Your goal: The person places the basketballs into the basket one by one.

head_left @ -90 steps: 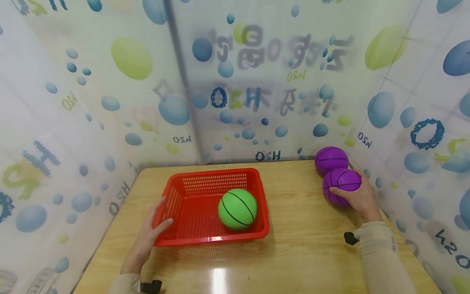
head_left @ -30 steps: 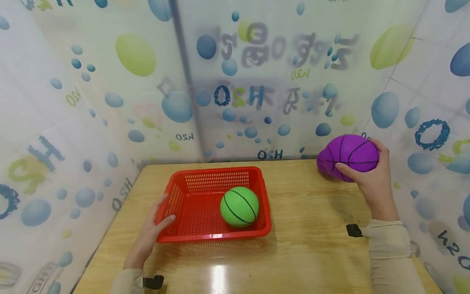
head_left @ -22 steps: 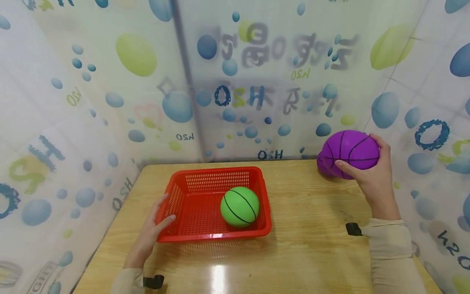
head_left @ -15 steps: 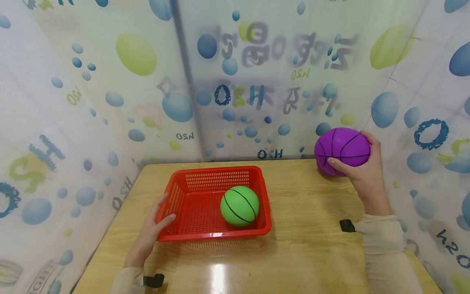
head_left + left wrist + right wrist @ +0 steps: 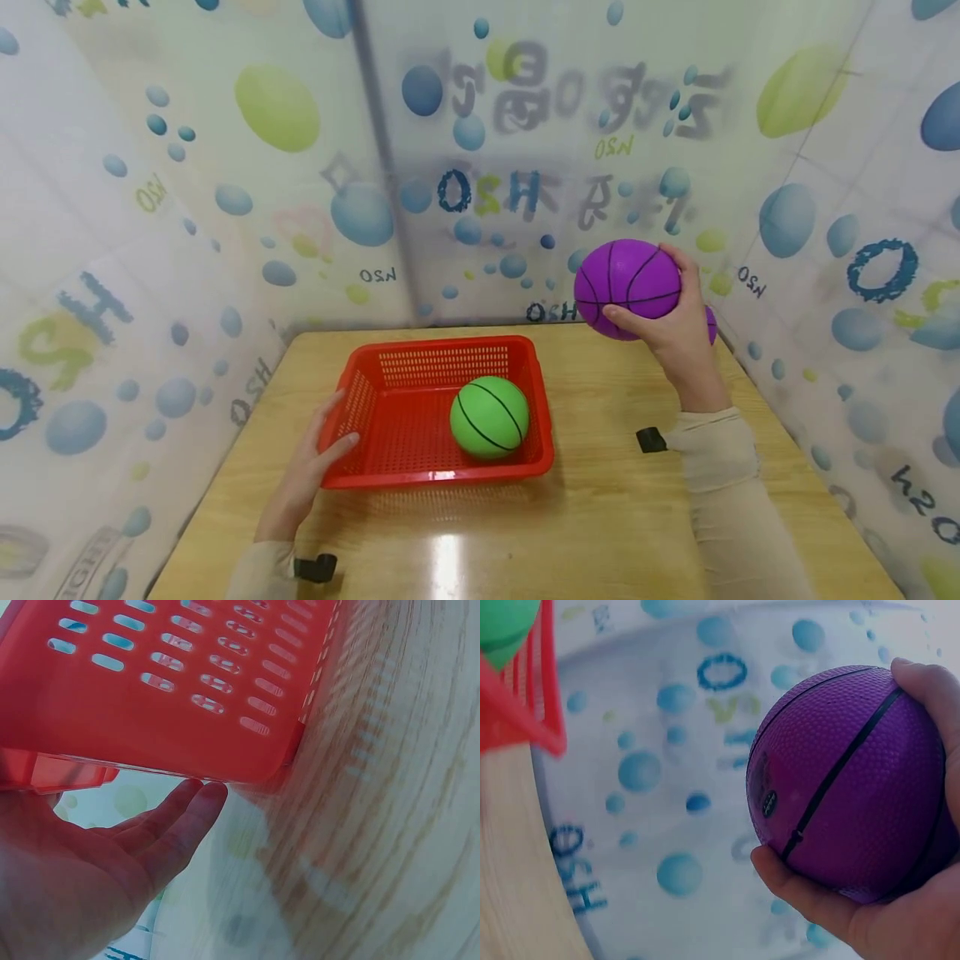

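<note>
A purple mini basketball [image 5: 628, 287] is raised above the table in my right hand [image 5: 671, 321]. The thumb and fingers grip it from its right side, as the right wrist view also shows around the purple ball [image 5: 847, 780]. My left hand [image 5: 307, 467] holds the left rim of a red plastic basket [image 5: 438, 479], thumb over the rim and fingers along the outside. The left wrist view shows fingertips [image 5: 206, 799] against the basket's outer wall [image 5: 150, 712]. Inside the basket, toward its right end, lies a green mini basketball [image 5: 489, 417].
Behind my right hand a second purple ball [image 5: 711, 325] sits at the table's back right, mostly hidden. The wooden table [image 5: 600, 500] is bordered at the back and sides by a printed curtain [image 5: 480, 167].
My right hand has lifted the nearer purple basketball off the table and carried it left, toward the basket. The left hand, basket and green ball have stayed nearly in place.
</note>
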`<state>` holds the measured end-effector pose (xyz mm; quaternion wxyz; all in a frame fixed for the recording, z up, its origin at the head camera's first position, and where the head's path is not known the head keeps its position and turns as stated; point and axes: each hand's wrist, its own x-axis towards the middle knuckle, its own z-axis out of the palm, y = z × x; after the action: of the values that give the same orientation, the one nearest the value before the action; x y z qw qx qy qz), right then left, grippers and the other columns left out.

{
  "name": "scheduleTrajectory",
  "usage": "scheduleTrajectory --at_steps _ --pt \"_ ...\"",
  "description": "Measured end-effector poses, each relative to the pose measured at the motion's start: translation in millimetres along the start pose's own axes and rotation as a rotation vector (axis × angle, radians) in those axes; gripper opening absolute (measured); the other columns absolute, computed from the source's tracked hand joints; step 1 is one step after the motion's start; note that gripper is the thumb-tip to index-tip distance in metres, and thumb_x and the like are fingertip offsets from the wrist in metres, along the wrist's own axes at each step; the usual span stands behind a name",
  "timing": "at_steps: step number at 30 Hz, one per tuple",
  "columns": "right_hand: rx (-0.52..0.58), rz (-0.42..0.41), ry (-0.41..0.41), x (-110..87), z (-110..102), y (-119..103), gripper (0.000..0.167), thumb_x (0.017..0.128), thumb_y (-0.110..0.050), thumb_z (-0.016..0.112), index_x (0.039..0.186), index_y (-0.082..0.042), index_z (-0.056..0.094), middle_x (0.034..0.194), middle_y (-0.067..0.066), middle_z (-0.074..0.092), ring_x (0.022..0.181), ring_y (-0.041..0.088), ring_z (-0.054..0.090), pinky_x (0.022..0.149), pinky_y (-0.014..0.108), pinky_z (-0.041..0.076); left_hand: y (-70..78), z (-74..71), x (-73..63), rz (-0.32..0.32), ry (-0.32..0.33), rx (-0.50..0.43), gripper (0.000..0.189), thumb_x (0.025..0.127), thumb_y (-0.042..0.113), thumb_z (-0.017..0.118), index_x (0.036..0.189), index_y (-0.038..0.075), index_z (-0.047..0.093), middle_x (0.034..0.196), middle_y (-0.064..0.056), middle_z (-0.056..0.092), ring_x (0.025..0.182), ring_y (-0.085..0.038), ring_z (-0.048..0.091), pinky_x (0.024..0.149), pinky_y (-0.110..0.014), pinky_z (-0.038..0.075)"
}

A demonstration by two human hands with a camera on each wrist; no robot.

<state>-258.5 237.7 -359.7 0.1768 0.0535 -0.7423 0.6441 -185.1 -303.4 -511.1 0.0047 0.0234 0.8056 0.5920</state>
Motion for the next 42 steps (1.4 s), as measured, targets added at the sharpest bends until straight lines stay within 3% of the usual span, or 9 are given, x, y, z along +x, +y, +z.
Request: scheduleTrajectory --at_steps 2,6,12,19,24,29,36,42 --pt "0.004 -0.029 -0.024 1.7 12.4 -4.0 0.114 0.083 -0.015 0.100 0.168 -0.049 0.033 0.174 0.005 0.033 0.151 0.036 0.045 0.113 0.052 0.055 0.5 0.0 1.1 0.003 0.000 -0.001 0.082 0.112 0.023 0.067 0.179 0.030 0.021 0.187 -0.011 0.007 0.168 -0.046 0.008 0.127 -0.082 0.011" --pt "0.049 -0.051 -0.086 2.5 36.5 -9.4 0.113 0.084 -0.014 0.099 0.170 -0.046 0.033 0.173 0.004 0.035 0.150 0.037 0.047 0.115 0.064 0.052 0.1 0.0 2.0 -0.003 -0.003 -0.003 0.083 0.111 0.023 0.068 0.179 0.030 0.020 0.187 -0.010 0.007 0.169 -0.046 0.005 0.126 -0.084 0.009" --pt "0.108 -0.081 -0.178 2.2 65.6 -8.9 0.111 0.084 -0.012 0.099 0.168 -0.047 0.036 0.171 0.003 0.037 0.148 0.037 0.050 0.110 0.061 0.056 -2.0 1.3 2.0 0.005 -0.004 -0.018 0.083 0.111 0.022 0.068 0.179 0.028 0.021 0.187 -0.009 0.007 0.170 -0.045 0.003 0.126 -0.084 0.007" --pt "0.155 -0.111 -0.283 -1.1 96.6 -12.0 0.111 0.083 -0.013 0.100 0.169 -0.043 0.036 0.170 0.007 0.037 0.146 0.041 0.052 0.103 0.061 0.061 -4.0 3.7 -0.8 -0.009 0.002 -0.040 0.081 0.112 0.022 0.067 0.179 0.028 0.021 0.186 -0.010 0.008 0.168 -0.044 0.009 0.127 -0.082 0.011" --pt "0.190 -0.129 -0.325 -3.4 118.2 -15.5 0.111 0.082 -0.012 0.100 0.166 -0.047 0.038 0.170 0.004 0.037 0.145 0.040 0.053 0.105 0.060 0.060 -2.2 2.3 -1.8 -0.004 0.004 -0.037 0.081 0.112 0.022 0.066 0.179 0.028 0.021 0.186 -0.011 0.009 0.167 -0.044 0.010 0.127 -0.081 0.013" --pt "0.202 -0.158 -0.369 -7.8 139.7 -20.0 0.111 0.081 -0.011 0.099 0.168 -0.040 0.037 0.169 0.002 0.038 0.144 0.040 0.055 0.105 0.059 0.061 -1.6 1.5 -2.9 -0.016 0.004 -0.036 0.081 0.112 0.024 0.066 0.179 0.029 0.020 0.186 -0.011 0.008 0.167 -0.045 0.011 0.127 -0.081 0.013" --pt "0.208 -0.151 -0.418 -15.9 163.9 -22.9 0.108 0.081 -0.012 0.099 0.164 -0.049 0.040 0.169 0.003 0.040 0.142 0.041 0.057 0.105 0.057 0.061 -0.6 1.4 -4.0 -0.011 0.006 -0.028 0.081 0.112 0.022 0.066 0.179 0.027 0.021 0.186 -0.012 0.008 0.167 -0.044 0.011 0.127 -0.081 0.013" --pt "0.246 -0.162 -0.472 -21.1 178.4 -28.0 0.108 0.081 -0.010 0.098 0.165 -0.044 0.040 0.168 0.003 0.041 0.143 0.039 0.057 0.105 0.057 0.060 2.1 1.1 -2.1 -0.004 0.004 -0.020 0.080 0.112 0.023 0.066 0.179 0.029 0.022 0.187 -0.010 0.007 0.168 -0.044 0.008 0.127 -0.082 0.012"
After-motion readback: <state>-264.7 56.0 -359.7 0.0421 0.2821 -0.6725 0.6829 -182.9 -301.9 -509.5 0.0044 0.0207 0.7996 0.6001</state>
